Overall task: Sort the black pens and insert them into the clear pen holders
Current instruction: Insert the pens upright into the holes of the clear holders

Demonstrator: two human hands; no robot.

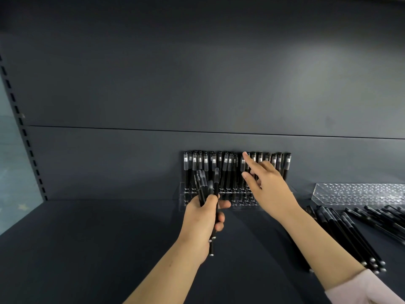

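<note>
Two-section dark back panel [197, 73] far beyond both hands. Dark shelf [87, 249] below the grip. Heap of loose black pens [350, 231] flat on shelf, well rt of the grip, beside rt forearm. Empty clear pen holder [359, 194] just behind that heap, rt of rt hand. Filled clear pen holder [183, 200] against panel, just beyond the grip, w/ row of upright black pens [225, 165] in rear holes. Rt hand [269, 187] spread, fingers straight & apart, holding nothing; index fingertip [245, 155] at cap tops of row, above & rt of the grip. Lt hand [202, 218] clamped round bundle of black pens [205, 185], caps up, in front of filled holder. Pink sleeve [368, 288] on rt forearm.
</note>
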